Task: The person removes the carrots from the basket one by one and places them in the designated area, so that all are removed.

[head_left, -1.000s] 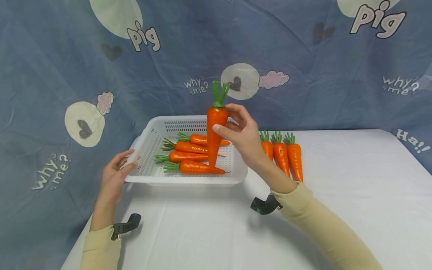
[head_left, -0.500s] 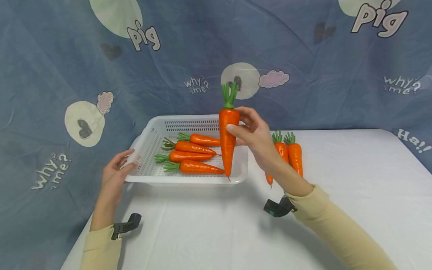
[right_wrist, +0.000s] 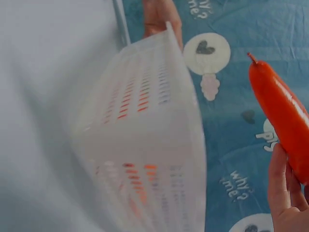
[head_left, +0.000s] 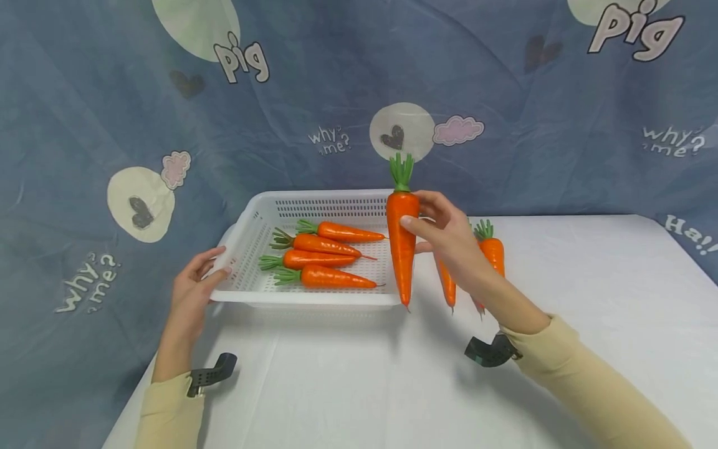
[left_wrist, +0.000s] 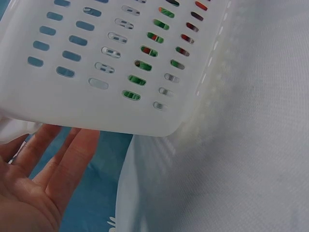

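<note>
A glossy orange carrot, smooth-skinned and tapering to a thin root tip, is hanging nearly upright in the air, green stalks uppermost, showing in front of the right end of a white basket. The basket is looking like rigid plastic (faintly translucent, judging by the left wrist view), with rounded corners and rows of small slots piercing its walls. Inside, four smaller-looking carrots are lying roughly side by side, stalks to the left. A white cloth is spreading beneath, and a blue fabric backdrop printed with hearts, clouds and lettering is hanging behind. The right hand and its forearm are partly hiding three carrots on the cloth, the middle one showing little more than its tip. In the right wrist view, the held carrot is running out of frame, its stalks cut off. The right hand is pinching that carrot between thumb and fingers, its forearm slanting in from the lower right. The left hand is gripping the basket's left end, thumb lying over the rim, fingers reaching along the outside and slightly spread; the thumb is hard to make out in the left wrist view.
</note>
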{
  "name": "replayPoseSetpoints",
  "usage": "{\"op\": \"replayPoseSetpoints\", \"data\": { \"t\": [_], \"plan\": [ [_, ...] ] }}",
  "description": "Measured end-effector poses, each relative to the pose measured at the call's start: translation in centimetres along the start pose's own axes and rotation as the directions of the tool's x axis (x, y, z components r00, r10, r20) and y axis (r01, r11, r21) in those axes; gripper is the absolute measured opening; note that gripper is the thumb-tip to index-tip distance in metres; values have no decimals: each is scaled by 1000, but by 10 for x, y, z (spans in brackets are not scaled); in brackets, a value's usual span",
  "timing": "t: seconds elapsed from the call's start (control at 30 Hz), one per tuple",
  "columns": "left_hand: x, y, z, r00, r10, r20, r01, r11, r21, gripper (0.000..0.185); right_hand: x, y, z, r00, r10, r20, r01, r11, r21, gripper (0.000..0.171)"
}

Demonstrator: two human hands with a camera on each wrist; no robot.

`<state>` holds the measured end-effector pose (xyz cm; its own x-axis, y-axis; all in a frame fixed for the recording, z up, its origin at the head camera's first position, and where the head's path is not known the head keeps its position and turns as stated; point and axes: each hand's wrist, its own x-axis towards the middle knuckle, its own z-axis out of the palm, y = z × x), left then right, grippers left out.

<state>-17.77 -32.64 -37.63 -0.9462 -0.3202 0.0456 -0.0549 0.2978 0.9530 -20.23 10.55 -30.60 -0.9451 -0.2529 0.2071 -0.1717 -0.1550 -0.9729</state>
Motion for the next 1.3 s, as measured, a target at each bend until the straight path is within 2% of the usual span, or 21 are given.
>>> {"op": "replayPoseSetpoints", "data": {
  "t": [0.27,0.6,0.97,1.3],
  "plan": [
    [1,0,1,1000,-10,-7,10,1000,-23,47,-7,8,-19,998,51,-36,-53,997,-63,47],
    [0,-2,1,1000,-8,-6,8,1000,26,48,-17,7,-39,994,99,-53,-106,985,-134,50],
    [0,1,1,1000,-19,-12,19,999,-34,47,-27,6,-66,985,155,-78,-169,960,-222,57],
    [0,1,2,999,-25,-24,25,999,-25,47,-36,5,-94,984,144,-105,-169,942,-289,53]
  ]
}}
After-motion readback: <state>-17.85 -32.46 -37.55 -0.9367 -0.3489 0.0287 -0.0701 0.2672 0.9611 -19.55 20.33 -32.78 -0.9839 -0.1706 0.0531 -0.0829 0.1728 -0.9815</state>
